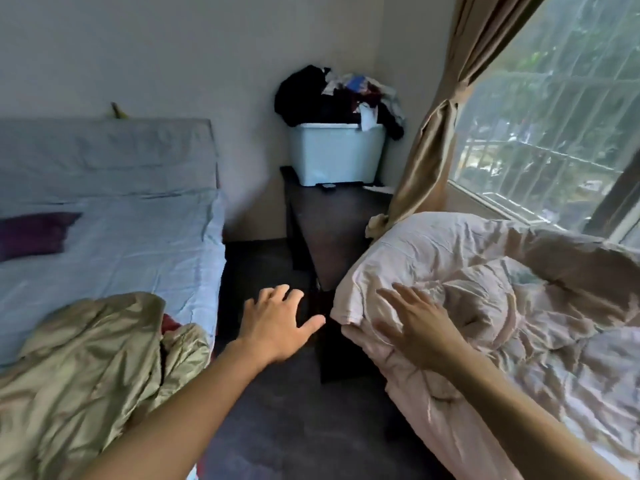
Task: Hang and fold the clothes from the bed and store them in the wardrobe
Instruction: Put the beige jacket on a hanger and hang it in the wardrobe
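My left hand (277,323) hovers with spread fingers over the dark floor gap between two beds, holding nothing. My right hand (415,323) lies flat with straight fingers on a crumpled pale pink duvet (502,306) on the right bed. On the left bed with its light blue sheet (121,254) lies a folded purple garment (34,235) at the far left. A rumpled beige cover (86,375) is bunched at that bed's near end, with a bit of red cloth (169,322) peeking out. No wardrobe is in view.
A dark wooden table (332,230) stands between the beds at the back. On it sits a light blue bin (336,154) heaped with mixed clothes (339,95). A tan curtain (436,133) and a barred window (554,116) are on the right. Dark carpet (294,427) runs between the beds.
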{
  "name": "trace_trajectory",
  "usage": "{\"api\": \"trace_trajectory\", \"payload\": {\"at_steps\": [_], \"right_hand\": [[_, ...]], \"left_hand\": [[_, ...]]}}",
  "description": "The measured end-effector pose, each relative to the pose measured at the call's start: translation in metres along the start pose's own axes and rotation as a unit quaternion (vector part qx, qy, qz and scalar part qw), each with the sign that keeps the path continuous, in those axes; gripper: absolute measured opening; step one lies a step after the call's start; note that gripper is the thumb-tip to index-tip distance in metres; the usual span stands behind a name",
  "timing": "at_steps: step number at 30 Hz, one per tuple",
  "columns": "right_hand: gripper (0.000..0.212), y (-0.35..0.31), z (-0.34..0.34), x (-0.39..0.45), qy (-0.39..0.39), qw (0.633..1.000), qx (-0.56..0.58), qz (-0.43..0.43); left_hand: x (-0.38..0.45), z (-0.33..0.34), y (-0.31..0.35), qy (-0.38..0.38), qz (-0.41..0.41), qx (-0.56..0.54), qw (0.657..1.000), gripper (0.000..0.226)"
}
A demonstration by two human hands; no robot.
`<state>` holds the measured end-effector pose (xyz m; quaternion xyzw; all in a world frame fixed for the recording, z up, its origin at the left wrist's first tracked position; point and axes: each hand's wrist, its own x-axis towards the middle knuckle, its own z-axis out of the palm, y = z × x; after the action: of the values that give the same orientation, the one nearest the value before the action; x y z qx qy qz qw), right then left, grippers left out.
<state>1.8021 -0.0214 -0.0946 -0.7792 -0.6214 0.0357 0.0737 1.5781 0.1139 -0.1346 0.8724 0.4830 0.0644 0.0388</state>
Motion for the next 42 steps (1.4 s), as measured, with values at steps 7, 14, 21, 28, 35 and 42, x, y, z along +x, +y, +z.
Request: {"api": "trace_trajectory", "payload": {"at_steps": [7, 14, 21, 28, 35, 42], "right_hand": [[0.067, 0.017, 0.005, 0.125, -0.03, 0.987, 0.024, -0.158], [0.068, -0.043, 0.033, 0.216, -0.1, 0.955, 0.033, -0.276], [0.067, -0.148, 0.062, 0.303, -0.111, 0.92, 0.033, -0.375], [0.065, -0.257, 0.086, 0.379, -0.129, 0.883, 0.02, -0.451], [0.063, -0.363, 0.122, 0.436, -0.156, 0.83, 0.01, -0.535], [0.065, -0.485, 0.182, 0.479, -0.192, 0.732, 0.009, -0.654]], "left_hand": [[0.029, -0.004, -0.014, 0.01, -0.156, 0.011, 0.988, 0.091], [0.027, 0.002, -0.074, 0.019, -0.302, -0.022, 0.953, 0.072], [0.042, 0.018, -0.162, 0.065, -0.413, -0.08, 0.905, 0.06], [0.074, 0.023, -0.255, 0.079, -0.491, -0.103, 0.862, 0.067], [0.062, 0.02, -0.323, 0.087, -0.541, -0.091, 0.831, 0.068], [0.045, 0.044, -0.39, 0.07, -0.645, -0.116, 0.752, 0.073]]}}
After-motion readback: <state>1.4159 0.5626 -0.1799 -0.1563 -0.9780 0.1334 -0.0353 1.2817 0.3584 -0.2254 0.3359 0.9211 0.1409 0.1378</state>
